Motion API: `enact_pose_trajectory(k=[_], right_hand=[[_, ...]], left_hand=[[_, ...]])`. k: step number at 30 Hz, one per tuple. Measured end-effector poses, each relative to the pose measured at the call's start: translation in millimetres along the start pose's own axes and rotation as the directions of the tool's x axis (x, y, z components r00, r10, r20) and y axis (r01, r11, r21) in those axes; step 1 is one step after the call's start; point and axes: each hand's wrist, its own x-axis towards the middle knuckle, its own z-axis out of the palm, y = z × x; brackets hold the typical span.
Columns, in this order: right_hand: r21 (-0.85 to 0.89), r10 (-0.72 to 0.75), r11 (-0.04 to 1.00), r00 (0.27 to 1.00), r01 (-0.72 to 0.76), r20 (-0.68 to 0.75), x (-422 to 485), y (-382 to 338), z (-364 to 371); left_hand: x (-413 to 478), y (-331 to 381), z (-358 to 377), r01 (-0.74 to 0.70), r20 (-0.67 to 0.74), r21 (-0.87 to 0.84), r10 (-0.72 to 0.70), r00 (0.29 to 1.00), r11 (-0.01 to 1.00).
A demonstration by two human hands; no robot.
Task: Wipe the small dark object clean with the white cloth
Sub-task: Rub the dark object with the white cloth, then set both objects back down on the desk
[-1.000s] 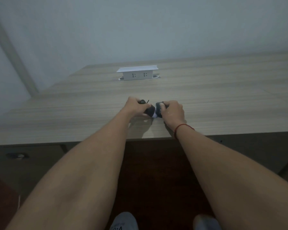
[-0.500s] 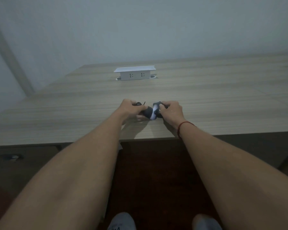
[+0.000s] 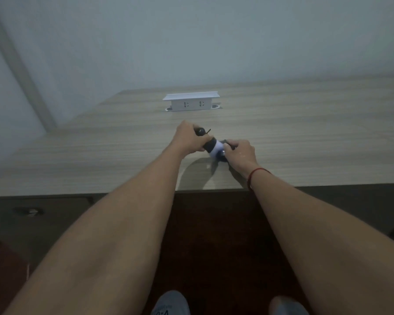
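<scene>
Both my hands meet just above the wooden table [image 3: 305,142] near its front edge. My left hand [image 3: 188,139] is closed around the small dark object [image 3: 208,144], whose far end [image 3: 200,131] sticks out past my knuckles with a thin strap. My right hand [image 3: 241,154] pinches the white cloth [image 3: 217,150] against the object's near end. The cloth shows only as a small white patch between the two hands. Much of the object is hidden by my fingers.
A white pop-up socket box [image 3: 191,101] stands on the table further back, in the middle. A pale wall rises behind the table. Below the table edge are a dark drawer front [image 3: 32,211] at left and my shoes [image 3: 171,303] on the dark floor.
My left hand has lifted and tilted the dark object, so its far end points up and away. My right hand has slid slightly right and down with the cloth.
</scene>
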Motion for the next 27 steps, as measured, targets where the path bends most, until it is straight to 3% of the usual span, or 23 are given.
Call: enact_pose_trajectory(k=[5, 9, 14, 18, 23, 27], right_hand=[[0.032, 0.042, 0.999, 0.999, -0.042, 0.006, 2.6, 2.7, -2.9], [0.064, 0.052, 0.996, 0.996, -0.057, 0.066, 7.8, 5.4, -6.1], [0.095, 0.052, 0.994, 0.996, -0.059, 0.078, 13.2, 9.5, -7.5], [0.101, 0.057, 0.993, 0.994, -0.067, 0.096, 14.2, 10.9, -7.1], [0.098, 0.048, 0.994, 0.996, -0.054, 0.069, 17.1, 11.1, -4.9], [0.069, 0.039, 0.997, 0.998, -0.043, 0.059, 20.2, 10.4, -3.6]], left_hand=[[1.8, -13.0, 4.3, 0.044, -0.051, 0.029, -0.042, 0.998, 0.999], [0.2, -7.7, 9.6, 0.028, -0.129, -0.208, -0.056, 0.990, 0.978], [3.5, -17.6, 12.6, 0.108, -0.190, -0.117, -0.129, 0.973, 0.987], [-1.2, -14.6, 14.8, 0.105, -0.088, -0.351, -0.145, 0.986, 0.930], [4.4, -17.5, 9.9, 0.076, -0.166, -0.076, -0.088, 0.982, 0.994], [4.9, -18.0, 12.1, 0.048, -0.191, -0.181, -0.083, 0.978, 0.982]])
